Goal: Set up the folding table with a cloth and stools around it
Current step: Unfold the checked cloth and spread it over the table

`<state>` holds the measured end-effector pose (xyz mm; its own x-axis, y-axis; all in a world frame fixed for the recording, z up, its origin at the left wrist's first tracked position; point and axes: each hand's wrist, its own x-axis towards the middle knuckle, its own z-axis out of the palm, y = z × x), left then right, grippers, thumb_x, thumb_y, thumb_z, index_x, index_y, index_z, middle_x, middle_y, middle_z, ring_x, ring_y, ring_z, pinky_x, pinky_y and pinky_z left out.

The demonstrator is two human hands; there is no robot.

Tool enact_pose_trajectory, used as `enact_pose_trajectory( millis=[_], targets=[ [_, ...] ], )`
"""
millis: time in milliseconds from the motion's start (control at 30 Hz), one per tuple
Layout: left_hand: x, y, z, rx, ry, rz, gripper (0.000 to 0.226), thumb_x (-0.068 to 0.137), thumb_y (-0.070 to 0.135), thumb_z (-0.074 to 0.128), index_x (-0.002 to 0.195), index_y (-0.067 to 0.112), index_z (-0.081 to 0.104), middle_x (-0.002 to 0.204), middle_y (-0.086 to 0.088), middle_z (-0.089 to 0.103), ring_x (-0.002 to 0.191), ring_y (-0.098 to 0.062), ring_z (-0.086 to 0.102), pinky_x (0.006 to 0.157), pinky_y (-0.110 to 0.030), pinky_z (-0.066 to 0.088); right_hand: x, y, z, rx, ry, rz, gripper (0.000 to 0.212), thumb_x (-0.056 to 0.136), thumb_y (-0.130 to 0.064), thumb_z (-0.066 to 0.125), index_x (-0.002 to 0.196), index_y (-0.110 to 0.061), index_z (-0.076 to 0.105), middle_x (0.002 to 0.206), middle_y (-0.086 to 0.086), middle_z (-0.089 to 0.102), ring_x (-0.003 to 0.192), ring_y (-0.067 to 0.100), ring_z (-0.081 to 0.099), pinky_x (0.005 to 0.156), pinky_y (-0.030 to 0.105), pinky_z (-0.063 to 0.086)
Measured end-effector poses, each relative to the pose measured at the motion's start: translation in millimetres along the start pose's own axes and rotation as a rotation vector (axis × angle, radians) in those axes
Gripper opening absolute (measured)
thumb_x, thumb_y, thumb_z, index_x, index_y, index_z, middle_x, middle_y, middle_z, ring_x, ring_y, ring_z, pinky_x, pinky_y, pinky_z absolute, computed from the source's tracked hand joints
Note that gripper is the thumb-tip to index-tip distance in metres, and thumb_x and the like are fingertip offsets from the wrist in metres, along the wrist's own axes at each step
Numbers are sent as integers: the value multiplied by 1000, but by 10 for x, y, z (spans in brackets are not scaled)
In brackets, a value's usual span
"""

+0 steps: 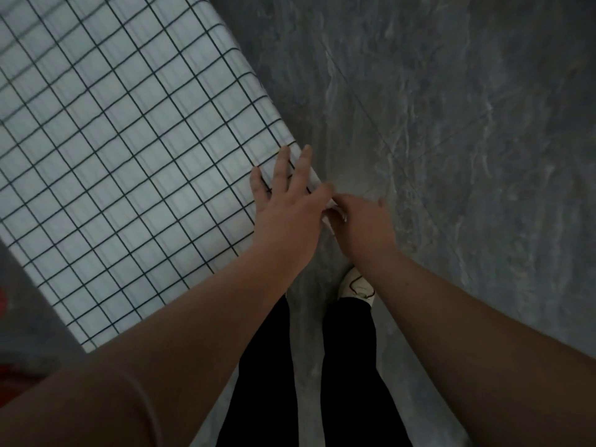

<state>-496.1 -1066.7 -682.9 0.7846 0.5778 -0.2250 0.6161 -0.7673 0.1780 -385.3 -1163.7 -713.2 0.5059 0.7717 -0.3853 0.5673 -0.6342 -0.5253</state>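
Pinching at the cloth's corner, the fingers (338,211) of the right hand (362,225) curl round a small white fold just right of centre frame, right at the edge of the table. The left hand (287,204) lies beside it, touching it, palm down with straight, spread fingers pressing flat on the white cloth with a thin dark grid pattern (129,150). That cloth already covers the folding table (58,295), of which nothing but the draped shape shows; it runs as a long band from the lower left of the frame up toward the top centre, its long axis slanting. The corner in hand sits at the band's right-hand tip, so the rest of the cloth stretches up and to the left, away from both hands.

Judging from this, the next move is a tug or tuck at that corner: the right hand is the one gripping, the left only holds the sheet down. The grey marbled tile floor (451,124) fills the right side, with black trouser legs (267,366) and a white shoe (356,285) below. No stools can be made out, though something red (6,295) shows at the left edge.
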Motion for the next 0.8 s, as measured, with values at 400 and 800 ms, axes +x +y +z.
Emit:
enact_pose_trajectory(
  millis=[400,800],
  targets=[
    [-17,37,11,6,16,-37,90,83,21,71,155,34,18,167,-9,6,153,-35,-5,115,-69,7,-91,-162,11,313,-94,95,57,92,-40,49,148,-37,36,130,-3,65,114,18,63,89,34,49],
    [-39,-3,4,22,-74,-45,90,93,35,62,159,27,0,167,-10,-8,152,-32,-15,118,-64,1,-3,-213,-105,188,-178,77,47,95,-29,50,142,-30,49,111,-1,70,98,12,67,76,23,44]
  ],
)
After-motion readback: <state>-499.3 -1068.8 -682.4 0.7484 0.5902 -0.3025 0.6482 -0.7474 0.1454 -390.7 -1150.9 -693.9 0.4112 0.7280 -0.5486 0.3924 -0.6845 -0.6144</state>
